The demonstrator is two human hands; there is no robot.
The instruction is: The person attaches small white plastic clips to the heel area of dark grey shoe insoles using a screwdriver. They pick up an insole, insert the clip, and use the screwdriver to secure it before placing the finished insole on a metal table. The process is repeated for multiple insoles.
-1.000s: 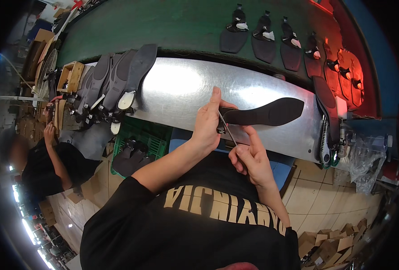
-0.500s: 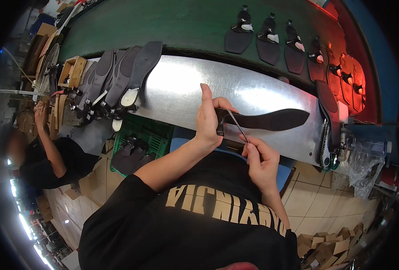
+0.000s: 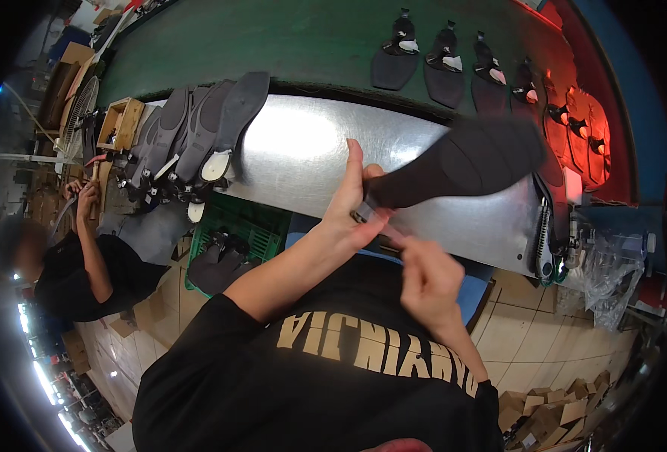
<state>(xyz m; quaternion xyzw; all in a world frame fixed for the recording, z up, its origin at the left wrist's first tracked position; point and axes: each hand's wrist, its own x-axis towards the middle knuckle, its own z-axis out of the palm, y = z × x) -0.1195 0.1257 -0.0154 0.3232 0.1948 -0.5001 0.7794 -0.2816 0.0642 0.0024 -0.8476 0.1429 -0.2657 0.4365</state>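
My left hand (image 3: 341, 218) is closed around the narrow heel end of a dark sandal sole (image 3: 473, 154), thumb pointing up. The broad end of the sole is raised above the metal tabletop, its padded face showing. My right hand (image 3: 433, 280) is just below and to the right, fingers curled on a thin rod-like tool (image 3: 395, 236). That tool is smeared by motion, and its tip lies close to the heel end near my left palm. What exactly the tip touches I cannot make out.
A metal tabletop (image 3: 296, 135) runs along a green belt (image 3: 273, 45) bearing several strapped sandals (image 3: 445, 71) toward a red-lit opening (image 3: 593, 124). Stacked soles (image 3: 175, 124) and a wooden box (image 3: 123, 120) are left, above a green crate (image 3: 272, 239). A co-worker's hand (image 3: 87, 197) is farther left.
The sole has been turned and lifted, so its broad face now shows instead of its edge. My right hand has shifted down slightly, with its tool blurred. The belt sandals have moved slightly left.
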